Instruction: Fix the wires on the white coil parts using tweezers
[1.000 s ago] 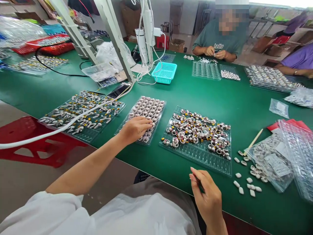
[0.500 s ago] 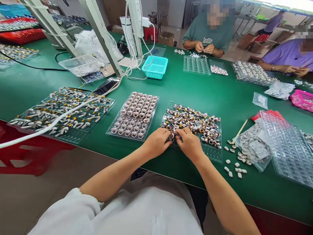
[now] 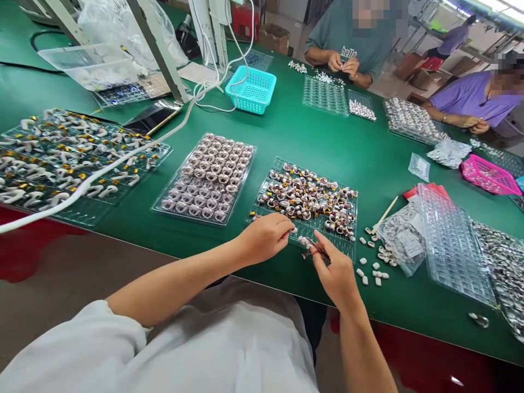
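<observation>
My left hand [image 3: 265, 238] is closed in a pinch, with a small pale piece [image 3: 293, 230] showing at its fingertips. In my right hand [image 3: 334, 269] are dark, thin tweezers [image 3: 320, 250]. A small white part with a brownish strip [image 3: 304, 240] is at their tip, just right of my left fingertips. Both hands are over the near edge of a clear tray [image 3: 346, 246] heaped with small white and dark electronic parts with yellow tabs [image 3: 305, 191]. Left of it lies another tray [image 3: 158, 206] filled with rows of round pinkish-white parts [image 3: 213, 174].
White caps [image 3: 376, 266] lie loose at right beside a plastic bag [image 3: 403, 240] and stacked clear trays [image 3: 454, 248]. A white cable [image 3: 123, 158] crosses the left tray of curved parts [image 3: 61, 147]. A turquoise basket [image 3: 254, 93] stands behind. Two people work across the table.
My hands have moved apart and nearer the table's front edge. The tweezers and the white part now show clearly by my right hand. The view has shifted right and down.
</observation>
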